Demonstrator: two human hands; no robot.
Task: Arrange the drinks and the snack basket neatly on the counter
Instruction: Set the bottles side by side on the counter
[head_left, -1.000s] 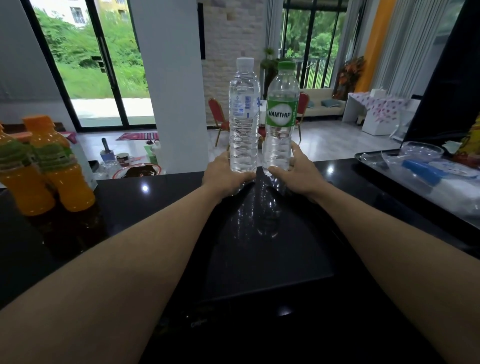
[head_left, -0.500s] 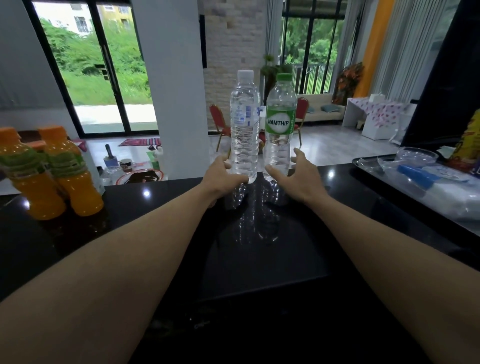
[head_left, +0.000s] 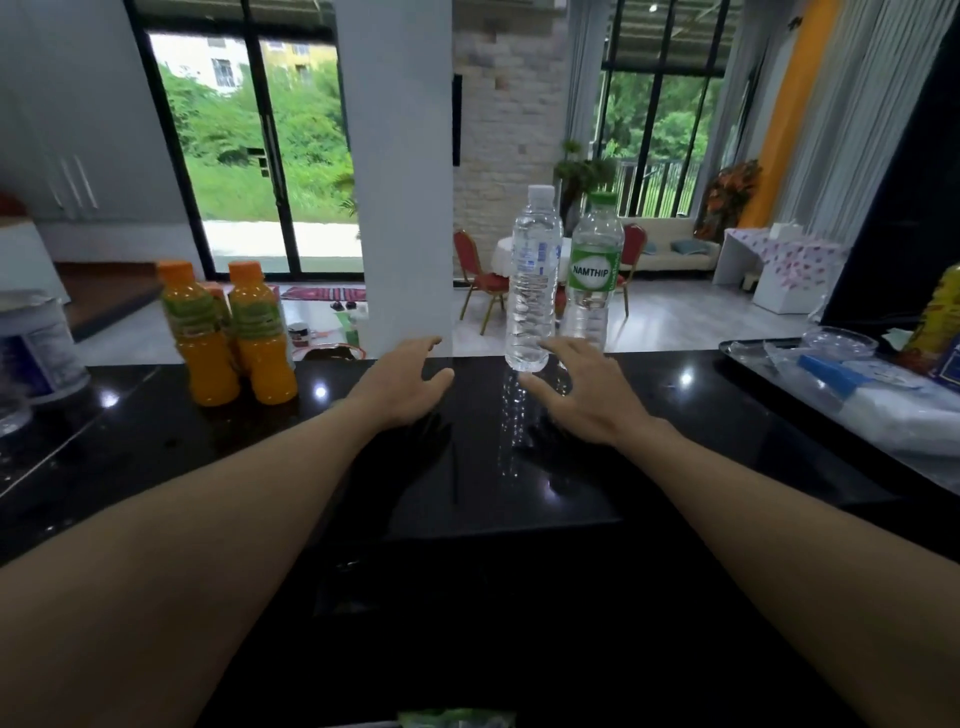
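Two clear water bottles stand upright side by side at the far edge of the black counter (head_left: 727, 431): a white-capped one (head_left: 534, 280) and, to its right, a green-capped one (head_left: 595, 270) with a green label. My left hand (head_left: 405, 382) hovers open to the left of them, apart from both. My right hand (head_left: 576, 389) is open just in front of the bottles, fingers spread, holding nothing. Two orange juice bottles (head_left: 228, 332) with orange caps stand together at the counter's far left. No snack basket can be made out.
A tray (head_left: 753, 353) with clear plastic items and a blue-and-white packet lies at the right. A yellow snack bag (head_left: 935, 322) shows at the right edge. A white tub (head_left: 36, 348) stands at the far left. A green packet (head_left: 457, 719) peeks in at the bottom.
Both hands have let go of the water bottles and drawn back; the left hand moved left. The view has shifted, bringing the juice bottles further in.
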